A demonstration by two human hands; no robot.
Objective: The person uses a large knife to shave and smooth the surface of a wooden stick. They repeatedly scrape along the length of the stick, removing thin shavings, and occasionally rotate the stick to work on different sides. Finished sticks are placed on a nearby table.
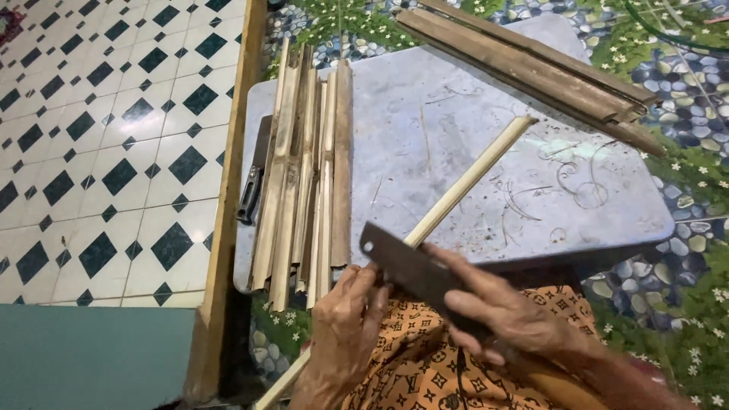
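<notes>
Two hands meet at the near edge of a worn grey board (456,152), working one pale bamboo strip (471,178). The strip runs diagonally across the board, its far end near the board's middle, its near end passing off the near edge and down between the hands, showing again below the left hand toward the bottom of the view. The right hand (512,311) is closed around the handle of a dark flat blade (414,269), with its forefinger stretched along the blade's back; the blade lies across the strip just at the board's near edge, its squared tip pointing toward the left hand. The left hand (345,326) is curled shut around the strip just off the near edge, its knuckles up and fingertips touching the blade's tip. Both wrists come in from below, over orange patterned cloth (410,364). A stack of split bamboo pieces (304,175) lies lengthwise along the board's left side, and a bundle of darker slats (531,64) crosses its far right corner. A wooden beam (228,205) runs beside the board's left edge.
</notes>
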